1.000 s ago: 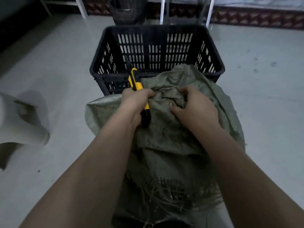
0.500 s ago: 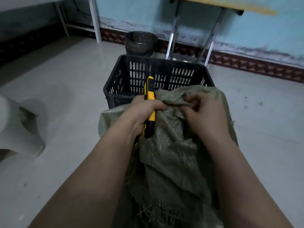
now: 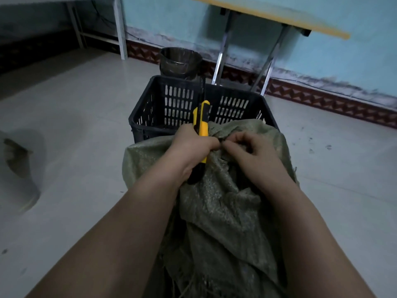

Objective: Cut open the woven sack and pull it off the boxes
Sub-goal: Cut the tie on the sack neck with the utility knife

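Sack (image 3: pixel 225 211) cloth, green and woven, lies bunched in a heap on the floor (image 3: pixel 75 125) right below me. Its long way runs from me out toward the black crate (image 3: pixel 150 108). The end nearest me is torn, with loose threads hanging.

My left hand (image 3: pixel 193 151) is wrapped tight around the yellow and black knife (image 3: pixel 202 125). The knife stands almost straight up, its tip pointing away from the cloth. My right hand (image 3: pixel 253 153) is just beside it, on the right. Its fingers (image 3: pixel 238 136) are curled and pinch a fold at the top of the sack. The two hands touch, or nearly touch, at that fold.

So the cloth to cut sits under the knife hand and just to its right. I think the tip has to swing down toward that fold before it can cut, and I must keep my pinching fingers out of its way.

I cannot see the boxes at all; the sack hides them. I cannot tell how far the blade is pushed out, because it looks dark against the crate.

Past the crate stands a dark bucket (image 3: pixel 180 61), then the thin metal legs of a desk (image 3: pixel 268 16) with a yellow top, then the blue wall. A pale thing at the far left is cut off, and I cannot tell what it is.
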